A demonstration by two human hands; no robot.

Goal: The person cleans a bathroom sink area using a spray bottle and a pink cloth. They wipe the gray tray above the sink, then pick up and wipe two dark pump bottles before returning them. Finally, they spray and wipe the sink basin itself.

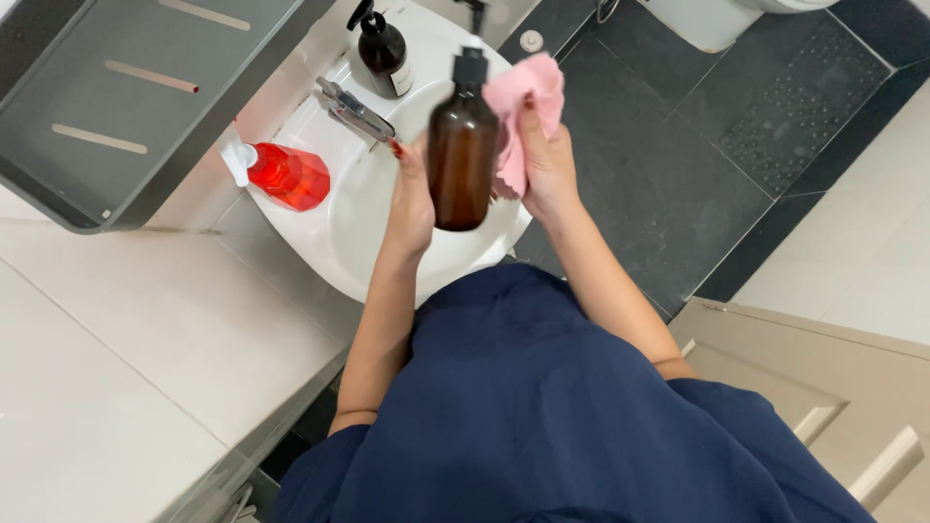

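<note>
I see the amber pump bottle (462, 145) upright above the white basin (358, 242), its contents hidden by dark glass. My left hand (411, 199) grips its side; my right hand (545, 160) presses a pink cloth (523, 97) against it. Far left stand a red soap dispenser (286, 174) and a dark pump bottle (385, 53).

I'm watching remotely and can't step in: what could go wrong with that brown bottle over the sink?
1. The left hand alone holds the brown pump bottle; rubbing with the pink cloth in the right hand might dislodge it.
2. It could drop onto the white basin or faucet.
</note>
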